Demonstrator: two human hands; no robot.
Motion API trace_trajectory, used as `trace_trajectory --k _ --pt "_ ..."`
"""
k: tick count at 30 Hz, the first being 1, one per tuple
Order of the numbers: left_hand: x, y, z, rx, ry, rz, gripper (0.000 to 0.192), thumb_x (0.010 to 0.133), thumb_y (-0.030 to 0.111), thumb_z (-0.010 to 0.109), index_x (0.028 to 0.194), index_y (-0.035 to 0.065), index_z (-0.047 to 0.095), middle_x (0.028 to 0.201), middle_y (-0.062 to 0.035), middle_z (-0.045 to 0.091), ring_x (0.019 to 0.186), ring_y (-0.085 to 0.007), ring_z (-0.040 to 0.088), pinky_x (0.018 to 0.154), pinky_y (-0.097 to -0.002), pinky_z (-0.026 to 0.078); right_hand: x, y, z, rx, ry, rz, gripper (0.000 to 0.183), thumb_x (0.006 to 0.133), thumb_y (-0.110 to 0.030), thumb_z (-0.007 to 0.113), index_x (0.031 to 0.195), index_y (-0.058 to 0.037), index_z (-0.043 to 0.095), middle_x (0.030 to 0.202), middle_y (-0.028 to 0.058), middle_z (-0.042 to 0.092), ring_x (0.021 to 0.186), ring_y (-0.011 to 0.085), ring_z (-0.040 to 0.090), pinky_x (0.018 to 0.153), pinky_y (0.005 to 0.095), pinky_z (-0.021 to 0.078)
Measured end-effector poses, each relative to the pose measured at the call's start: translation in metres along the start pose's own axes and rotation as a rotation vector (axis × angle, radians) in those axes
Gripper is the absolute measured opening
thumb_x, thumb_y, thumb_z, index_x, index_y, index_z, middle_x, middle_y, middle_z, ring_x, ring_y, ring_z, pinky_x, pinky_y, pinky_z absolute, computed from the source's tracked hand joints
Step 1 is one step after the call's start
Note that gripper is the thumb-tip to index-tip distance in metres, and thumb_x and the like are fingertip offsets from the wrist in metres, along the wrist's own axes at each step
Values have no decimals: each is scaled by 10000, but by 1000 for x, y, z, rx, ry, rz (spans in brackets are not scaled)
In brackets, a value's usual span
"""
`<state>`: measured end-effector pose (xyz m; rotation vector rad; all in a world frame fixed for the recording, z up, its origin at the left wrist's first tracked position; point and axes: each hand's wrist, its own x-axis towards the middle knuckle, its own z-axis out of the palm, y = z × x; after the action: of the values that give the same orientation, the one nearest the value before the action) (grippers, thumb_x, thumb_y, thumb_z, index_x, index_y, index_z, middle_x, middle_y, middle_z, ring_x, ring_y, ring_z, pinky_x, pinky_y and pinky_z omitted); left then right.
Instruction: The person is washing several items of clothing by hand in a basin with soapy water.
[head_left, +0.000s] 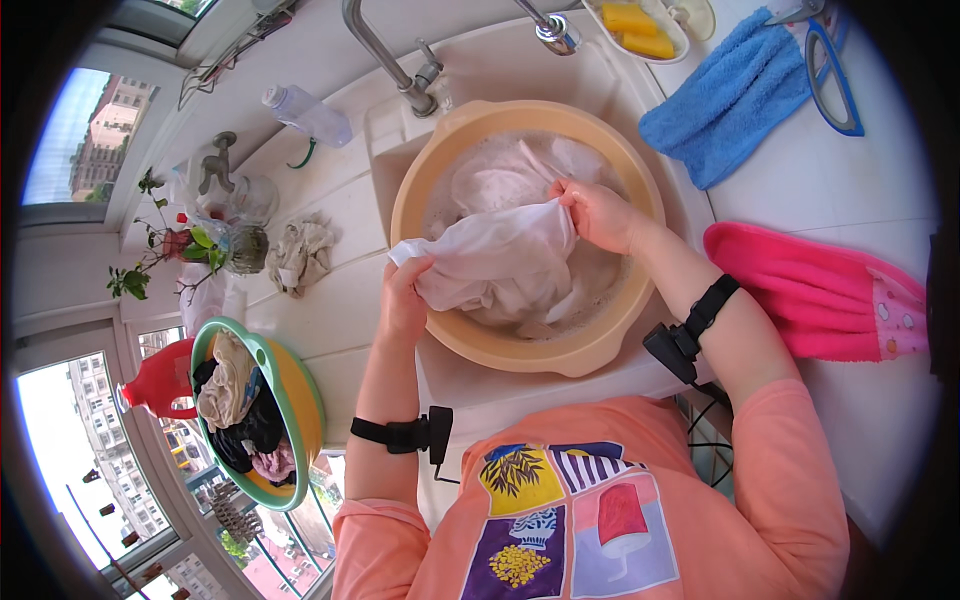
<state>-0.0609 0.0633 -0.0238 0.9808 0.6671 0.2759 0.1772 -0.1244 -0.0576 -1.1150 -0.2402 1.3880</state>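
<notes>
A wet white cloth (502, 251) is stretched between my two hands above a round peach plastic basin (409, 187). My left hand (405, 296) grips its edge at the basin's left rim. At the upper right of the cloth, my right hand (596, 214) pinches another part between thumb and fingers. The lower folds hang down into cloudy, sudsy water (600, 289). Behind them, more pale wet fabric (502, 176) lies in the water. The basin stands in a white sink (480, 386), under a metal faucet (379, 56).
Left are a green-and-yellow tub (311, 405) of clothes, a red plastic jug (161, 379), a crumpled rag (300, 251), potted cuttings and a clear bottle (307, 112). Right lie a blue towel (727, 97), a pink towel (795, 292) and a soap dish (679, 56) with yellow bars.
</notes>
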Motion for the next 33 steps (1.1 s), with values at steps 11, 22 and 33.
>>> trace_trajectory --k 11,22,33 --pt "-3 -23 31 124 -18 -46 510 842 52 607 1322 35 438 1228 -85 543 1112 -198 538 942 -329 440 -14 -17 -12 157 -253 -60 85 839 -148 472 883 -95 522 820 -15 537 793 102 542 734 274 441" --pt "-3 -10 28 -195 -90 8 660 747 -94 491 1378 42 354 1320 -129 479 1242 -272 451 1081 -396 330 -24 -24 4 -503 -130 163 224 904 -212 573 1058 -51 595 963 -11 583 910 75 533 776 237 434" --pt "-4 -17 35 -135 -203 -139 627 742 -6 553 1349 76 418 1245 -92 509 1166 -243 498 1004 -356 388 -27 -24 31 -353 -189 10 160 941 -205 527 1000 -83 612 908 -44 575 837 37 503 727 202 414"
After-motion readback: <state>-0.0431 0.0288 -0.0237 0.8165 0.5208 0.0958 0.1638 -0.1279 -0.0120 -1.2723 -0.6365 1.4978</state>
